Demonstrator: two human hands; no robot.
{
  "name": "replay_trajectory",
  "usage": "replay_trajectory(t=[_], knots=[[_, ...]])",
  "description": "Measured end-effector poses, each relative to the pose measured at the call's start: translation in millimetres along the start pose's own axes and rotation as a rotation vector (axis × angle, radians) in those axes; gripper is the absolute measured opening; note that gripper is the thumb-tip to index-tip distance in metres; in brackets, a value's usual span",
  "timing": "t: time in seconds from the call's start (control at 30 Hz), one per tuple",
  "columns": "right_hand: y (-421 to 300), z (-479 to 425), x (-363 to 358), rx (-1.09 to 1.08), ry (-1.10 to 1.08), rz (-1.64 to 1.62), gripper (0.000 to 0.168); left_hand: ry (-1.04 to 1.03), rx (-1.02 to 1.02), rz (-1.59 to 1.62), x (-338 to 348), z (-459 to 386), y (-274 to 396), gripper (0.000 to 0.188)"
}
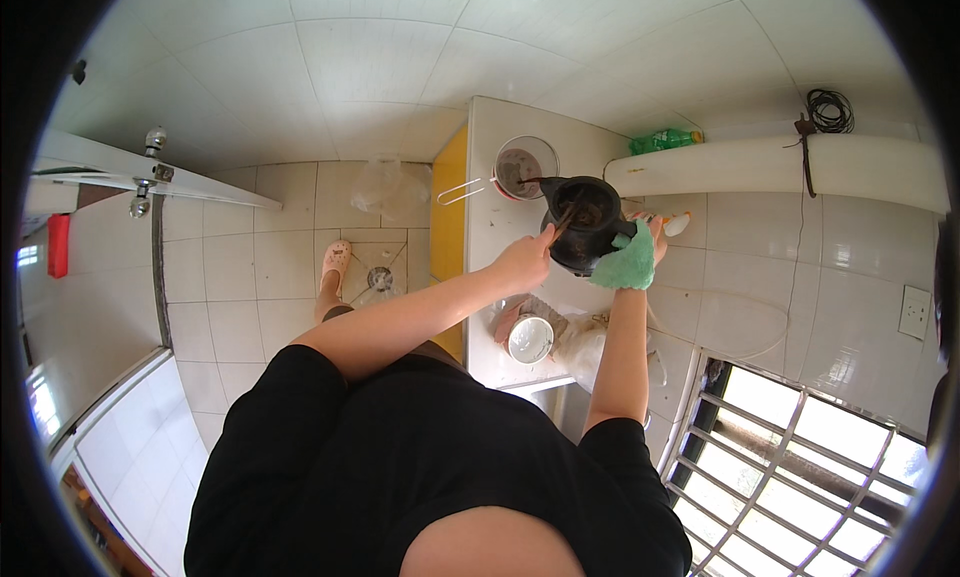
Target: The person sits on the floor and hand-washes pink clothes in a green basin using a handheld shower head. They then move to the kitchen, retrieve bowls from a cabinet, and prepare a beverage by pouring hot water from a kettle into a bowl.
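A black clay pot [583, 247] is tilted over the white counter [510, 254], its spout towards the left. My right hand [659, 241] grips the pot's side handle through a green cloth [631, 260]. In my left hand [528, 260] are brown chopsticks [564, 221], their tips inside the pot against dark, wet contents. Dark liquid [530, 180] runs from the spout into a fine-mesh strainer [519, 161] with a wire handle. The strainer rests over a container with a reddish side, mostly hidden beneath it.
Nearer my body, a white bowl [531, 340] stands by crumpled cloths and a plastic bag [585, 348]. A green plastic bottle [665, 140] lies by the wall, near a white pipe [750, 164]. Yellow cabinet doors [448, 209] front the counter; a barred window [795, 457] is at right.
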State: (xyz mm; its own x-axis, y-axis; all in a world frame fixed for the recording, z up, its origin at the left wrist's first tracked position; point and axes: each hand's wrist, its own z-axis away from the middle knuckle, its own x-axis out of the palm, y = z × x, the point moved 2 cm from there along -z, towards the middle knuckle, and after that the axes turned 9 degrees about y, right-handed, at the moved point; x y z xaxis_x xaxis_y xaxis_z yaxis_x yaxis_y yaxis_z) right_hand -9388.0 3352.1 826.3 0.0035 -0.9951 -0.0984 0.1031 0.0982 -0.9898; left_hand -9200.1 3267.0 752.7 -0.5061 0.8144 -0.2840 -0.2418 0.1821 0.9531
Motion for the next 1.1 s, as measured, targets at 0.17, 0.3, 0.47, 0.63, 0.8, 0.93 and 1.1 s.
replay_trajectory(t=[0.17,0.3,0.47,0.63,0.8,0.93,1.1], knots=[[2,-5,1,-0.085,-0.026,0.025,0.040,-0.014,-0.085,0.103,-13,1,13,0.047],[5,-10,1,-0.105,-0.037,0.087,0.041,0.013,-0.089,0.143,-17,1,15,0.046],[6,-17,4,-0.158,-0.043,0.161,0.047,0.111,0.006,0.129,-8,-5,4,0.045],[5,-21,4,-0.191,-0.035,0.252,0.053,0.127,0.014,0.137,-6,-8,3,0.044],[3,-24,6,-0.179,-0.054,0.306,0.057,0.122,-0.015,0.161,-6,-8,4,0.045],[1,-25,8,-0.207,-0.062,0.352,0.058,0.124,-0.030,0.154,-5,-9,2,0.045],[-1,-27,11,-0.253,-0.069,0.424,0.060,0.137,-0.019,0.164,-5,-10,1,0.044]])
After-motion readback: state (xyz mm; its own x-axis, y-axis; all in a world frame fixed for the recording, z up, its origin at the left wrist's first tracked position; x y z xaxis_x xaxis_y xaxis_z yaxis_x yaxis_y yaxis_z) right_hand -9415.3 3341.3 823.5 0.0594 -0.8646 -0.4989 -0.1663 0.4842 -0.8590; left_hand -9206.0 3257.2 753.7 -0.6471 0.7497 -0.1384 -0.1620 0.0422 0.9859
